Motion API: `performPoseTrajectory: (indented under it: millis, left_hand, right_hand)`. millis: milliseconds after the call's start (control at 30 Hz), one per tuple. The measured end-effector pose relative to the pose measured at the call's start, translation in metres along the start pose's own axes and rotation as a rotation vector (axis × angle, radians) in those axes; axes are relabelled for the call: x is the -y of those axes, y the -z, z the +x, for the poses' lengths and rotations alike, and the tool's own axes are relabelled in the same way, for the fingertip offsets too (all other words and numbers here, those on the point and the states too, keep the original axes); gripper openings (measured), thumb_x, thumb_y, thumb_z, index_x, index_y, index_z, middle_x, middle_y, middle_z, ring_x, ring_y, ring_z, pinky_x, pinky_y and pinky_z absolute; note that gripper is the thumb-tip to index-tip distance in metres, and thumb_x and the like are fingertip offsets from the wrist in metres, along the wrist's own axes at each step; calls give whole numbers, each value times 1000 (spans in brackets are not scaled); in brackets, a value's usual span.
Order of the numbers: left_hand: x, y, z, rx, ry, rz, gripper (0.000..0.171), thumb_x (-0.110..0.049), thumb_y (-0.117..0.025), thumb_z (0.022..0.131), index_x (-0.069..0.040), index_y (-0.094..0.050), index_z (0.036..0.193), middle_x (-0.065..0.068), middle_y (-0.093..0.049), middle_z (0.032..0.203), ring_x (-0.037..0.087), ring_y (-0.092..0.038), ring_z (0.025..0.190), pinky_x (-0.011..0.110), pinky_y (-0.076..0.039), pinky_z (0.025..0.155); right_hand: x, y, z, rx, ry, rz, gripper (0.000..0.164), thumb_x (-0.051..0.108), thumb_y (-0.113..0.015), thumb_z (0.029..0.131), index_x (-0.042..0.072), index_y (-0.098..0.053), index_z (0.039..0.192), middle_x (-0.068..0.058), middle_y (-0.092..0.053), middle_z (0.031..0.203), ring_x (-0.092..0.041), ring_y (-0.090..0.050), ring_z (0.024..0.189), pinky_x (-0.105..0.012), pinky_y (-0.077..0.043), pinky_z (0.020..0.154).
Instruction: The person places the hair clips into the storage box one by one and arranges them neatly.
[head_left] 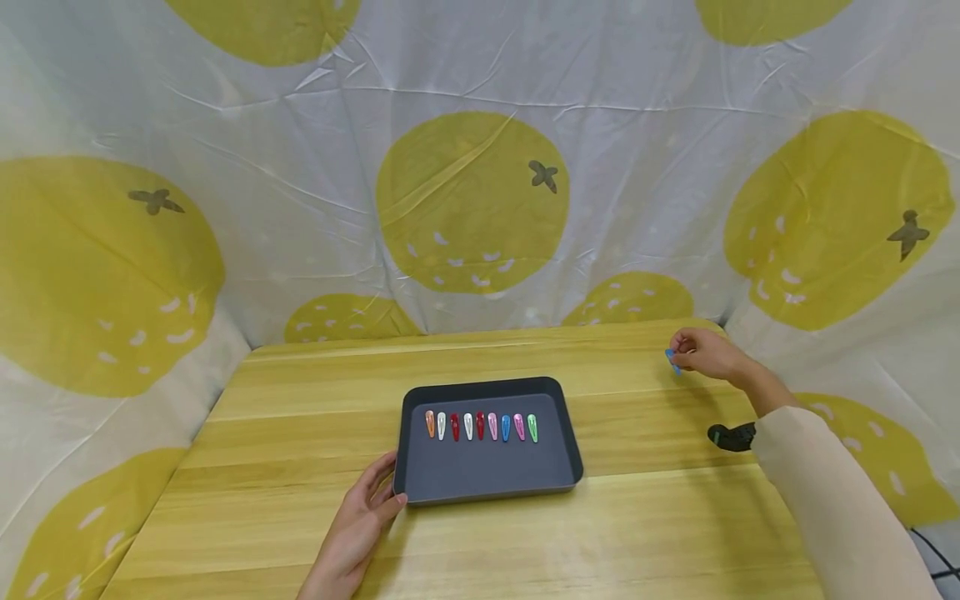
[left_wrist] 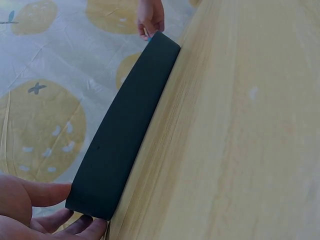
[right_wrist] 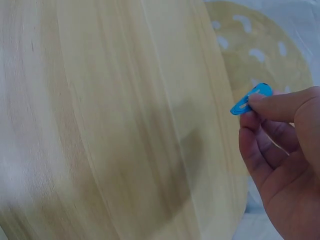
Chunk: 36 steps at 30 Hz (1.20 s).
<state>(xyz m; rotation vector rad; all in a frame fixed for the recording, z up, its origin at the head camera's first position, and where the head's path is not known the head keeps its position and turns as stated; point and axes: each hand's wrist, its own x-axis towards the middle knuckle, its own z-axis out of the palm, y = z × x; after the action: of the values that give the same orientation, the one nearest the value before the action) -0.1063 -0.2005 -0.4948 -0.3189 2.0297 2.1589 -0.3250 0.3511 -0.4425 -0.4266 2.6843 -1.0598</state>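
A dark grey tray [head_left: 480,475] lies on the wooden table, with several snap hair clips [head_left: 481,426] in a row across its upper half. Orange is leftmost, green rightmost, with white, red, pink and blue ones between. My left hand [head_left: 357,527] grips the tray's near left corner, thumb at the rim and fingers against the side, as the left wrist view also shows. Far to the right of the tray, my right hand [head_left: 703,353] pinches a blue hair clip [right_wrist: 251,99] between thumb and fingers, above the table's far right part.
A black device [head_left: 731,437] sticks out by the right sleeve [head_left: 832,500]. Behind the table [head_left: 300,433] hangs a white cloth [head_left: 637,192] printed with yellow fruit, which also covers both sides. Dark cables [head_left: 936,557] run at the lower right.
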Motion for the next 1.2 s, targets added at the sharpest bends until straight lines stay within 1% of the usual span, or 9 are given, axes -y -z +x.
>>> performPoseTrajectory:
  millis: [133, 367, 467, 533, 633, 833, 933, 1033, 1200]
  left_hand:
    - [-1, 0, 0, -2, 0, 5, 69, 13, -57, 95, 0, -32, 159, 25, -26, 163, 48, -26, 149, 54, -31, 118]
    - [1, 1, 0, 13, -5, -6, 69, 12, -57, 96, 0, -32, 159, 25, -25, 164, 48, -25, 148, 55, -30, 118]
    - [1, 1, 0, 15, -4, -7, 69, 12, -57, 96, -1, -31, 159, 25, -25, 164, 49, -26, 148, 56, -30, 118]
    - [1, 1, 0, 15, -3, -5, 69, 12, -57, 96, -1, -31, 159, 25, -25, 164, 49, -26, 148, 56, -30, 118]
    - [0, 2, 0, 15, -4, -6, 69, 12, -57, 96, -1, -31, 159, 25, -25, 164, 49, -26, 148, 56, -30, 118]
    - [0, 2, 0, 19, -5, -13, 69, 13, -56, 96, 0, -31, 159, 26, -25, 163, 49, -26, 148, 56, -29, 118]
    - [0, 2, 0, 21, -6, -12, 69, 12, -57, 96, 0, -30, 159, 26, -25, 163, 49, -26, 148, 56, -29, 118]
    - [-1, 2, 0, 23, -7, -11, 69, 12, -57, 96, 0, -30, 159, 25, -25, 164, 49, -25, 148, 57, -29, 118]
    - [-1, 1, 0, 23, -8, -13, 69, 12, -57, 96, 0, -31, 159, 25, -25, 164, 48, -25, 149, 57, -29, 118]
  right_hand:
    - [7, -2, 5, 15, 9, 4, 14, 9, -61, 104, -2, -53, 107, -13, -63, 94, -37, -59, 89, -47, -50, 76]
    - [13, -4, 8, 39, 41, 16, 13, 9, -61, 105, -2, -54, 107, -12, -64, 97, -33, -63, 94, -52, -53, 85]
    - [16, -5, 9, 48, 43, 17, 13, 10, -61, 105, -1, -54, 107, -13, -65, 98, -33, -61, 93, -47, -52, 80]
    - [19, -6, 10, 51, 43, 15, 13, 10, -61, 105, -1, -54, 107, -13, -64, 96, -33, -59, 88, -43, -50, 74]
    - [25, -8, 11, 59, 49, 14, 12, 9, -61, 104, -1, -54, 106, -13, -63, 93, -33, -56, 82, -41, -46, 68]
    - [37, -15, 14, 86, 76, 17, 10, 8, -60, 105, -1, -54, 105, -14, -63, 92, -39, -58, 85, -43, -50, 71]
    - [43, -19, 16, 87, 88, 10, 8, 8, -60, 105, 2, -55, 103, -15, -62, 91, -36, -58, 83, -40, -49, 69]
    - [47, -21, 19, 98, 117, 11, 9, 7, -60, 104, 0, -55, 103, -15, -62, 90, -33, -57, 80, -40, -49, 67]
    - [53, -25, 22, 120, 130, 32, 9, 5, -60, 104, -2, -55, 106, -12, -63, 90, -36, -58, 82, -41, -50, 69]
